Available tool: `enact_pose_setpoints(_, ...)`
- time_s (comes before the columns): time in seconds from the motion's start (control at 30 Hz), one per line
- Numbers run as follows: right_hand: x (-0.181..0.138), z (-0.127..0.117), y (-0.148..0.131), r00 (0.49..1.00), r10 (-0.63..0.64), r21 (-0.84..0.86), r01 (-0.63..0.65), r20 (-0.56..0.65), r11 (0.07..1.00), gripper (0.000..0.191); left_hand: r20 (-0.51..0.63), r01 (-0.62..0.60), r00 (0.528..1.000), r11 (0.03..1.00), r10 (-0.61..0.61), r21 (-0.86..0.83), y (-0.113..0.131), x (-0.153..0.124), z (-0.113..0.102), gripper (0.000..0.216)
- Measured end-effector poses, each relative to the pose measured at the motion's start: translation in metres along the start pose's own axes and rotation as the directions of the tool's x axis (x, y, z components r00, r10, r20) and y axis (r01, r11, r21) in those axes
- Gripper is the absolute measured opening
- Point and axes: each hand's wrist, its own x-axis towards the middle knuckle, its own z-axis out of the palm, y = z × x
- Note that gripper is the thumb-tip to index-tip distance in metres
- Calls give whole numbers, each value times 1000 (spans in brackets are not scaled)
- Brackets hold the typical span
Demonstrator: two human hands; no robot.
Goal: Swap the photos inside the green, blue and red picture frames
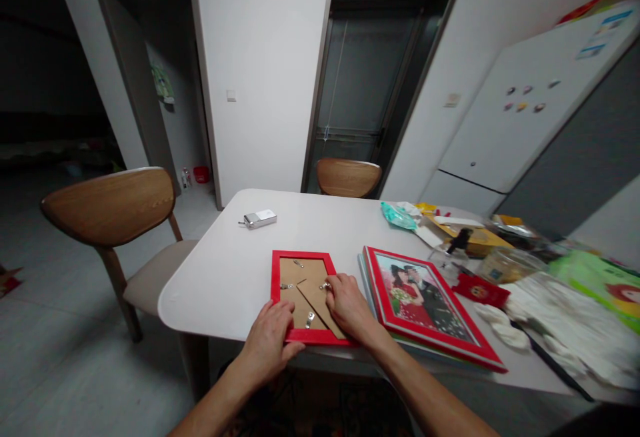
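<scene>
A small red picture frame [278,275] lies face down on the white table [225,270], its brown backing board and metal clips showing. My left hand [270,337] rests on the frame's near left corner, fingers curled over the edge. My right hand [349,305] lies on the frame's right side, fingertips pressed at a metal clip [325,285] on the backing. To the right lies a larger red frame [435,350] face up, with a photo of two people.
A small silver device [259,219] sits farther back on the table. Clutter fills the right side: a green packet [397,217], a glass jar [505,265], white cloths, a red envelope. Wooden chairs stand at the left [113,207] and the far end [349,177]. A white fridge [525,110] stands at right.
</scene>
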Motion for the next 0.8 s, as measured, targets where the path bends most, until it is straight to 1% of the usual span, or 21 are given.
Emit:
enact_pose_setpoints(0.2, 1, 1, -2, 1000, 8, -16, -8, 14, 1000, 18, 0, 4, 1000, 1000, -4, -3, -2, 1, 1, 30)
enact_pose_setpoints(0.3, 0, 0, -2, 999, 29, -7, -29, 15, 1000, 19, -11, 11, 1000, 1000, -11, -12, -2, 0, 2, 31)
enact_pose_setpoints(0.4, -6, -4, -3, 1000, 10, 17, -10, 29, 1000, 21, -11, 12, 1000, 1000, -13, -19, -2, -1, 1, 32)
enact_pose_setpoints(0.53, -21, -11, -11, 998, -64, 84, 64, 2, 994, 20, 5, 18, 1000, 1000, -18, -24, -2, -1, -1, 33)
enact_pose_setpoints(0.63, -30, -13, -21, 987, -160, 167, 163, -32, 972, 26, 12, 23, 1000, 999, -22, -33, -3, -1, -1, 32)
enact_pose_setpoints(0.73, -33, -11, -31, 962, -274, 234, 265, 8, 935, 26, 9, 18, 1000, 999, -18, -47, -4, -1, -1, 27)
enact_pose_setpoints(0.8, -33, -10, -35, 951, -306, 258, 285, 44, 923, 23, 10, 16, 1000, 998, -16, -54, -5, 0, -1, 23)
